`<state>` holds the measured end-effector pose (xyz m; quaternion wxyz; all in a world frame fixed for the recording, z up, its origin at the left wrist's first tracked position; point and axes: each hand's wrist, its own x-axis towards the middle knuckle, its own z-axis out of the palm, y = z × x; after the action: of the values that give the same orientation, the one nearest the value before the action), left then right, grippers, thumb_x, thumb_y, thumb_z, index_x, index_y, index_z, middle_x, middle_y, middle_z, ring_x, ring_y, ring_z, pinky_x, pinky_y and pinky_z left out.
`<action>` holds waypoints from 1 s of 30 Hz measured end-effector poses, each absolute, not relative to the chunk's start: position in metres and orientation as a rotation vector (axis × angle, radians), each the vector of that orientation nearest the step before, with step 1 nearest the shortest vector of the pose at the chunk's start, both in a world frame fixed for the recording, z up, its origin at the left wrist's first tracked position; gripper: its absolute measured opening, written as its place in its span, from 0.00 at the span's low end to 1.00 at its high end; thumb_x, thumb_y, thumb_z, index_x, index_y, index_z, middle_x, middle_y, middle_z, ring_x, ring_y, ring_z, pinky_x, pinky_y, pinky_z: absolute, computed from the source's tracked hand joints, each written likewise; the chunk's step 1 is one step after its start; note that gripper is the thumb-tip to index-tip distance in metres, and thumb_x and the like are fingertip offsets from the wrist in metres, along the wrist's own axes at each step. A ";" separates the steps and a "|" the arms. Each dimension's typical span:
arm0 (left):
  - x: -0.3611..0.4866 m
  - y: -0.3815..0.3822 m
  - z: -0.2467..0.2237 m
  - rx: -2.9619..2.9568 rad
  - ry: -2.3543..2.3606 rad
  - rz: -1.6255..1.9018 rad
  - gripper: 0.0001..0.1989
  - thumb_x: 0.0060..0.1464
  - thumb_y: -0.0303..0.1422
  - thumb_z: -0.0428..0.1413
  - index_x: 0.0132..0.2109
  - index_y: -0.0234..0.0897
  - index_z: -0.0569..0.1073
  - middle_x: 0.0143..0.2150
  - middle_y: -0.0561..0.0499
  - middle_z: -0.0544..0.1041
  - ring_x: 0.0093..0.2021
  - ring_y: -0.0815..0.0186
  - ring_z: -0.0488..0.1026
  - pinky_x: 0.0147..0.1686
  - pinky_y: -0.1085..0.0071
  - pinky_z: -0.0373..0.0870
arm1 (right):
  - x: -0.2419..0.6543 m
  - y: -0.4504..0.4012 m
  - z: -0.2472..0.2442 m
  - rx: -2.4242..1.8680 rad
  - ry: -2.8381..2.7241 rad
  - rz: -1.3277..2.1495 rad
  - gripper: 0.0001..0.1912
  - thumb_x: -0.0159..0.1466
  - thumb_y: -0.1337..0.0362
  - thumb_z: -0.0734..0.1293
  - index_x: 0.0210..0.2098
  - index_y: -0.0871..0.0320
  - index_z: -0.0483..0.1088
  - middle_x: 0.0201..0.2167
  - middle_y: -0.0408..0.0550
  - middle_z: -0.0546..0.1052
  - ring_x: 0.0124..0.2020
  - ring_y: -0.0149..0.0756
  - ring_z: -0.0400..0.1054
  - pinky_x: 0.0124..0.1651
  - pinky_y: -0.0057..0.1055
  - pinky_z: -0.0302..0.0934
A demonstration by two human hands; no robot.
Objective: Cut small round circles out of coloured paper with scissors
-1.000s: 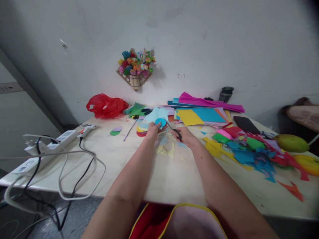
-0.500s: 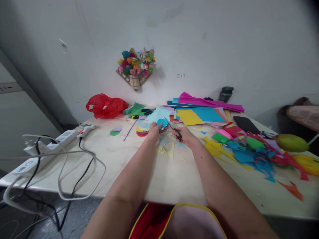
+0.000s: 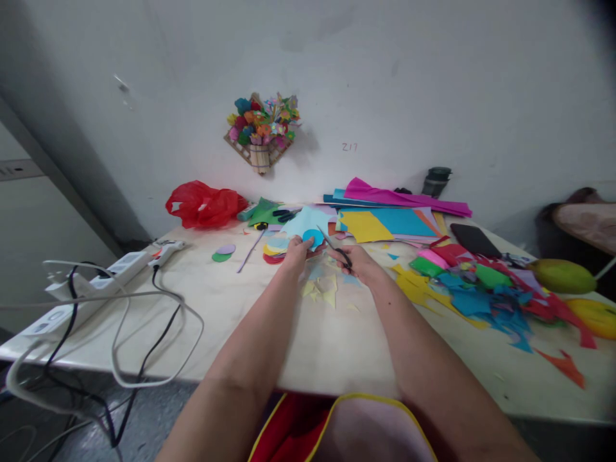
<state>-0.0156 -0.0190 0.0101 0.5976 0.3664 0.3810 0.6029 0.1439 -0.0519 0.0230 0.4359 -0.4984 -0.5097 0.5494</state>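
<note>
Near the middle of the table, my left hand pinches a light blue paper sheet with a darker blue paper circle over it. My right hand is closed round the dark handles of a pair of scissors. The blades point up and left, beside the circle's right edge. Partly under my left hand lie round paper pieces in red, yellow and other colours. Pale yellow scraps are on the table just below my hands.
Power strips with cables lie at the left, a red plastic bag behind. Coloured sheets and a phone are at the right rear. Paper scraps and mangoes occupy the right side.
</note>
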 end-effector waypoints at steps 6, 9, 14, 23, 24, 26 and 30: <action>-0.017 -0.019 0.012 0.850 0.880 1.381 0.09 0.53 0.23 0.64 0.34 0.33 0.70 0.32 0.44 0.80 0.35 0.59 0.82 0.34 0.69 0.77 | 0.143 -0.052 0.024 -1.238 -1.250 1.367 0.15 0.52 0.63 0.79 0.22 0.61 0.71 0.12 0.37 0.63 0.13 0.21 0.51 0.13 0.19 0.45; -0.018 -0.019 0.012 0.855 0.858 1.365 0.09 0.53 0.23 0.64 0.34 0.33 0.69 0.31 0.45 0.80 0.32 0.61 0.82 0.33 0.70 0.77 | 0.143 -0.050 0.022 -1.217 -1.264 1.359 0.16 0.50 0.62 0.80 0.21 0.61 0.70 0.12 0.37 0.63 0.13 0.21 0.50 0.13 0.19 0.45; -0.020 -0.017 0.010 0.876 0.857 1.347 0.10 0.53 0.25 0.65 0.35 0.34 0.69 0.31 0.44 0.80 0.33 0.60 0.82 0.33 0.70 0.77 | 0.144 -0.048 0.019 -1.209 -1.289 1.360 0.18 0.49 0.60 0.81 0.20 0.60 0.69 0.12 0.37 0.63 0.13 0.20 0.50 0.13 0.20 0.44; -0.022 -0.013 0.006 0.921 0.891 1.401 0.13 0.52 0.25 0.64 0.35 0.38 0.66 0.31 0.48 0.80 0.38 0.57 0.82 0.38 0.66 0.75 | 0.145 -0.052 0.024 -1.225 -1.288 1.353 0.16 0.50 0.60 0.80 0.21 0.60 0.71 0.11 0.37 0.62 0.13 0.21 0.50 0.13 0.21 0.45; -0.022 -0.013 0.005 0.921 0.890 1.407 0.13 0.52 0.25 0.65 0.34 0.38 0.65 0.31 0.48 0.80 0.39 0.57 0.83 0.39 0.66 0.75 | 0.145 -0.052 0.025 -1.226 -1.286 1.355 0.16 0.51 0.61 0.80 0.21 0.60 0.71 0.12 0.37 0.62 0.13 0.21 0.50 0.13 0.21 0.44; -0.023 -0.013 0.005 0.916 0.892 1.408 0.15 0.51 0.25 0.65 0.34 0.39 0.64 0.31 0.48 0.80 0.39 0.56 0.83 0.40 0.65 0.75 | 0.145 -0.052 0.025 -1.221 -1.286 1.356 0.16 0.51 0.61 0.79 0.20 0.60 0.70 0.12 0.38 0.63 0.13 0.21 0.50 0.13 0.21 0.44; -0.026 -0.013 0.005 0.922 0.903 1.401 0.17 0.50 0.26 0.67 0.33 0.39 0.63 0.31 0.48 0.80 0.39 0.58 0.82 0.39 0.66 0.74 | 0.147 -0.051 0.024 -1.205 -1.296 1.348 0.16 0.50 0.62 0.80 0.19 0.60 0.69 0.11 0.38 0.63 0.13 0.21 0.50 0.13 0.22 0.45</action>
<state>-0.0258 -0.0129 0.0047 0.5797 0.3945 0.3863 0.5992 0.1466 -0.0506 0.0242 0.4427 -0.4856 -0.5223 0.5435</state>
